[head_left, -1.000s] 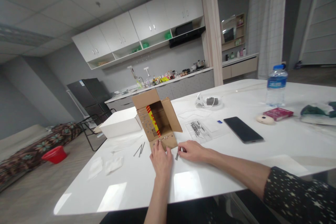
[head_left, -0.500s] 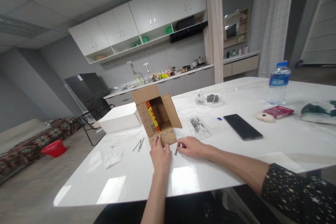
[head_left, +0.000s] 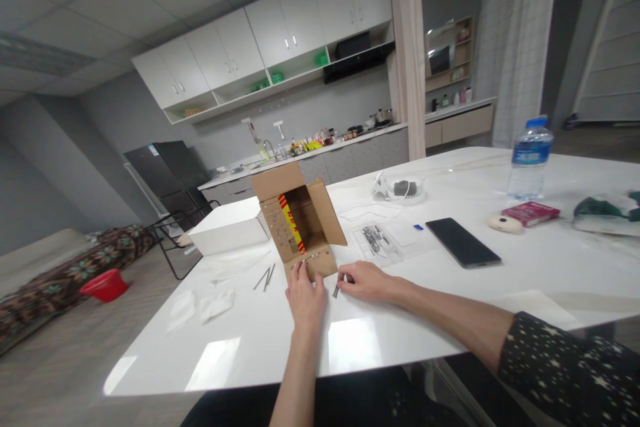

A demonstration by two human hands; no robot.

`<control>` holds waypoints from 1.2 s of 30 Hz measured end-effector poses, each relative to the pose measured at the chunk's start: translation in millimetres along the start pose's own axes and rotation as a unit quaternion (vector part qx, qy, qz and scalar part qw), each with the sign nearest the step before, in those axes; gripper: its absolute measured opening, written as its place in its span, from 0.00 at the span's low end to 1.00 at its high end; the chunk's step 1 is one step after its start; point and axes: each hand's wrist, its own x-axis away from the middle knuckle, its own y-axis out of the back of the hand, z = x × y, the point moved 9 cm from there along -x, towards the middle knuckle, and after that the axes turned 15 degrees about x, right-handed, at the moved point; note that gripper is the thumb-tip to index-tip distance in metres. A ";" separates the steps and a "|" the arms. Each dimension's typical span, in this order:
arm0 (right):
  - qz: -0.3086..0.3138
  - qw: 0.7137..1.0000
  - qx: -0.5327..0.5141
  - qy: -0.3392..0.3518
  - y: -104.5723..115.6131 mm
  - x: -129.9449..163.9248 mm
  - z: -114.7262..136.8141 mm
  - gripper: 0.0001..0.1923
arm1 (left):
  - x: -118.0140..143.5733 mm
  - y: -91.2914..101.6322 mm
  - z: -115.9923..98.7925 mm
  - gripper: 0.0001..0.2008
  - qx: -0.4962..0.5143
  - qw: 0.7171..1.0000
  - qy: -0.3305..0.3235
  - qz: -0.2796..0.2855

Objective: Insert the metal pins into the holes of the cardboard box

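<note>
An open brown cardboard box (head_left: 300, 223) stands on the white table (head_left: 380, 340), its flaps studded with small metal nails. My left hand (head_left: 306, 297) rests at the box's front flap, fingertips touching the row of nail heads. Just to the right of that flap, my right hand (head_left: 364, 281) pinches a small dark nail (head_left: 336, 291) that points down at the table. Two loose nails (head_left: 265, 277) lie on the table to the left of the box.
A white box (head_left: 231, 233) sits behind the cardboard box. Crumpled tissues (head_left: 200, 307) lie at left. A plastic bag (head_left: 380, 242), a black phone (head_left: 463, 242), a water bottle (head_left: 529, 159), a red packet (head_left: 531, 213) and a green cloth (head_left: 607, 208) lie to the right.
The hands keep almost the same pose at the box flap. My view has shifted a little, so everything sits slightly higher in the frame than a second ago.
</note>
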 end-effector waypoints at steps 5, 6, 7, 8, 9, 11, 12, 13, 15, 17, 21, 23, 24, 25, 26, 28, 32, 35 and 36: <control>0.003 1.000 0.002 -0.001 1.0 0.9 0.6 0.13 | -0.2 -0.3 0.2 0.23 0.000 1.000 0.003 0.003; 0.005 1.000 0.003 -0.002 0.9 0.9 0.6 0.13 | -0.2 -0.1 0.1 0.23 0.000 1.000 0.004 0.002; 0.006 1.000 0.004 -0.002 0.7 0.8 0.7 0.13 | 0.0 0.0 0.0 0.23 0.000 1.000 0.005 0.000; 0.006 1.000 0.004 -0.002 0.5 0.6 0.7 0.13 | 0.1 0.1 -0.1 0.23 0.000 1.000 0.005 -0.001; 0.007 1.000 0.005 -0.002 0.3 0.5 0.6 0.13 | 0.1 -0.1 -0.1 0.23 0.000 1.000 0.005 -0.001; 0.005 1.000 0.005 -0.002 0.0 0.3 0.1 0.13 | 0.2 -0.1 0.2 0.23 0.001 1.000 0.004 -0.003; 0.004 1.000 0.004 -0.002 0.0 0.3 -0.1 0.13 | 0.2 -0.2 0.6 0.23 0.002 1.000 0.004 -0.003; 0.003 1.000 0.003 -0.001 0.1 0.3 -0.1 0.13 | 0.2 -0.4 1.2 0.23 0.002 1.000 0.004 -0.003; 0.002 1.000 0.001 0.001 0.5 0.5 0.3 0.13 | 0.4 -0.7 2.3 0.23 0.004 1.000 0.003 -0.003; 0.004 1.000 0.002 0.001 0.5 0.5 0.7 0.14 | 0.5 -1.1 2.7 0.23 0.008 1.000 0.000 -0.003; 0.006 1.000 0.005 -0.004 0.4 0.3 0.6 0.14 | 0.2 -1.6 2.4 0.21 0.014 1.000 -0.010 -0.003; 0.004 1.000 0.005 -0.004 0.6 0.3 0.5 0.14 | -0.6 -1.8 3.1 0.20 0.018 1.000 -0.012 -0.003; 0.002 1.000 0.004 -0.004 0.7 0.3 0.5 0.14 | -1.0 -2.1 3.6 0.20 0.021 1.000 -0.014 -0.002; 0.001 1.000 0.003 -0.003 0.7 0.4 0.4 0.13 | -1.5 -2.5 4.4 0.20 0.025 1.000 -0.015 0.000; 0.001 1.000 0.002 -0.002 0.6 0.5 0.4 0.13 | -1.9 -2.9 5.3 0.19 0.029 0.999 -0.016 0.001; -0.001 1.000 -0.002 0.000 0.7 0.6 0.3 0.14 | -2.5 -4.0 6.9 0.18 0.037 0.999 -0.021 0.004; 0.000 1.000 -0.003 0.005 -0.6 0.1 -0.4 0.13 | -2.3 -6.2 8.5 0.16 0.051 0.998 -0.029 0.009; -0.002 1.000 -0.002 0.009 -1.4 -0.7 -0.9 0.13 | -1.4 -7.0 7.7 0.15 0.062 0.997 -0.034 0.010; -0.003 1.000 -0.002 0.009 -1.5 -0.9 -1.3 0.13 | -1.1 -7.0 7.6 0.14 0.065 0.997 -0.035 0.010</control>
